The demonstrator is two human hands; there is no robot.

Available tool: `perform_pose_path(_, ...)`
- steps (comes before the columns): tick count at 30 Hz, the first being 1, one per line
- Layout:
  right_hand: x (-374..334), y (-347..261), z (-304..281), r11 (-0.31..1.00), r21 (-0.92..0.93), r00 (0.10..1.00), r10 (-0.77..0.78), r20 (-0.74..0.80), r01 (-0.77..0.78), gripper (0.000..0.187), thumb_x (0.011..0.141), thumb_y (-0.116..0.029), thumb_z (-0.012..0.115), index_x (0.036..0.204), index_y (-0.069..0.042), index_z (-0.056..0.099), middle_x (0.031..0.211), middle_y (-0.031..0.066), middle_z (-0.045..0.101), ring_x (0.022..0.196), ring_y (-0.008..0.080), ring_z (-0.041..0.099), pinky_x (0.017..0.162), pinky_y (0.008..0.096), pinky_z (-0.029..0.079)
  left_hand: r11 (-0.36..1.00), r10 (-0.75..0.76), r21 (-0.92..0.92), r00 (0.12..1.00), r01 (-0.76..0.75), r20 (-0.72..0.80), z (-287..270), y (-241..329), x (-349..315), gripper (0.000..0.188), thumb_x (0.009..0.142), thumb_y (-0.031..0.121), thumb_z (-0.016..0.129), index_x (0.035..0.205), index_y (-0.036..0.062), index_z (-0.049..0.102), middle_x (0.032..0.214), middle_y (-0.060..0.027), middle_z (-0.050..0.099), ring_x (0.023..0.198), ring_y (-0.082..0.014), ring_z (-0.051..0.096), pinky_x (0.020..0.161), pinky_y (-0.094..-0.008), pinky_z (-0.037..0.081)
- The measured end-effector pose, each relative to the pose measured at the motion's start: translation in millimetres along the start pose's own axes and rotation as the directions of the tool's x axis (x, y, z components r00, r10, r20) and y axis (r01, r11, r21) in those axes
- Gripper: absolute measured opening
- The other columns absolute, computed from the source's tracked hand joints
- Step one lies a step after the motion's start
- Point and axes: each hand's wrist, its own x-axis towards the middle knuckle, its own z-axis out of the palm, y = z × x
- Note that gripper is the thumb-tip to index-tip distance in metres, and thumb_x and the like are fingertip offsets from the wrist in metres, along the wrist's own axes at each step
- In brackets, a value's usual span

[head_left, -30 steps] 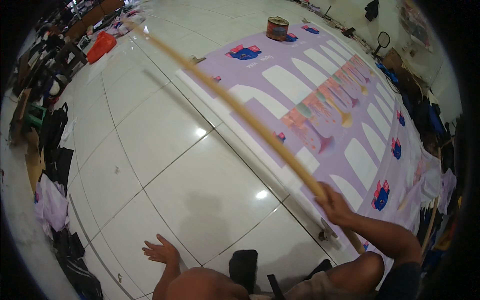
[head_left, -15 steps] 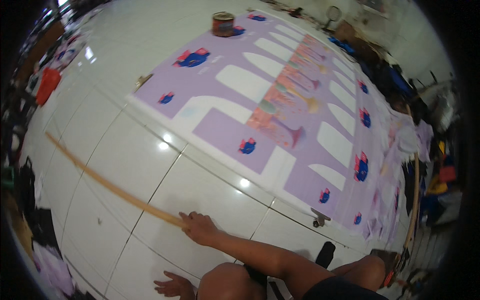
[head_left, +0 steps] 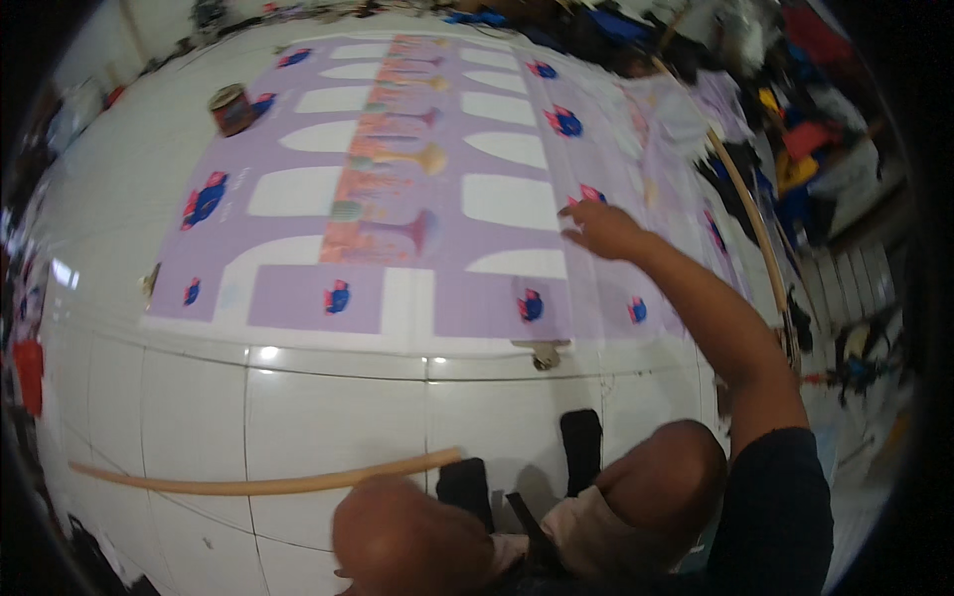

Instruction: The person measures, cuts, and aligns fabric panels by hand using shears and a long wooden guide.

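Observation:
My right hand is stretched over the right part of a large printed fabric sheet, its fingers apart and nothing between them. Whether the fingertips touch the cloth I cannot tell. The sheet is lilac with white arches, a coral-coloured middle band and small blue-and-pink figures. A metal clip grips its near edge, and another clip sits at the left corner. On the tiles before my knees lies a long, flat wooden strip, not held. Of my left hand only a sliver shows beside my left knee, fingers hidden.
A rusty round can stands on the sheet's far left part. Crumpled sheer lilac fabric lies at the right, beside a long wooden pole. Piled clutter lines the right side. A red bag lies far left.
My right hand has let go of the wooden strip and moved up and right over the fabric. The view has turned to the right. My left hand has nearly left the view.

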Motion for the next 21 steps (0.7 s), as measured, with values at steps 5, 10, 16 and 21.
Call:
perform_pose_path(5, -125, 146, 62, 0.910, 0.163, 0.920, 0.392, -0.030, -0.382, 0.042, 0.091, -0.035, 0.063, 0.120, -0.005, 0.060, 0.100, 0.0167, 0.067, 0.094, 0.0319, 0.064, 0.081, 0.0424, 0.050, 0.980, 0.194, -0.031, 0.981, -0.194, 0.010, 5, 18, 14, 0.052, 0.094, 0.040, 0.059, 0.128, 0.0003, 0.053, 0.128, -0.0213, 0.055, 0.120, -0.0343, 0.051, 0.101, -0.0423, 0.041)
perform_pose_path(10, -278, 189, 207, 0.653, 0.117, 0.663, 0.740, 0.114, -0.748, 0.042, 0.090, -0.047, 0.058, 0.107, -0.009, 0.060, 0.099, 0.0176, 0.068, 0.095, 0.0354, 0.065, 0.081, 0.0480, 0.050, 0.951, 0.293, -0.112, 0.956, -0.289, 0.019, -2, 42, 37, 0.049, 0.093, 0.038, 0.062, 0.123, -0.0010, 0.058, 0.123, -0.0211, 0.059, 0.117, -0.0338, 0.054, 0.099, -0.0410, 0.044)
perform_pose_path(16, -420, 81, 294, 0.259, 0.325, 0.364, 0.874, 0.323, -0.910, 0.054, 0.088, -0.046, 0.062, 0.119, -0.004, 0.050, 0.111, 0.0233, 0.057, 0.103, 0.0380, 0.060, 0.086, 0.0471, 0.048, 0.756, 0.583, -0.456, 0.799, -0.469, 0.146, -76, 104, 143, 0.049, 0.094, 0.037, 0.062, 0.123, -0.0018, 0.058, 0.126, -0.0213, 0.058, 0.119, -0.0336, 0.053, 0.101, -0.0403, 0.043)
perform_pose_path(21, -421, 39, 299, 0.283, 0.464, 0.387, 0.910, 0.147, -0.840, 0.060, 0.083, -0.040, 0.070, 0.124, 0.000, 0.051, 0.115, 0.0226, 0.049, 0.105, 0.0387, 0.051, 0.089, 0.0469, 0.046, 0.071, 0.960, -0.369, -0.037, -0.927, 0.279, -151, 307, 117, 0.045, 0.092, 0.027, 0.061, 0.128, 0.0012, 0.051, 0.120, -0.0174, 0.055, 0.105, -0.0329, 0.056, 0.088, -0.0407, 0.046)
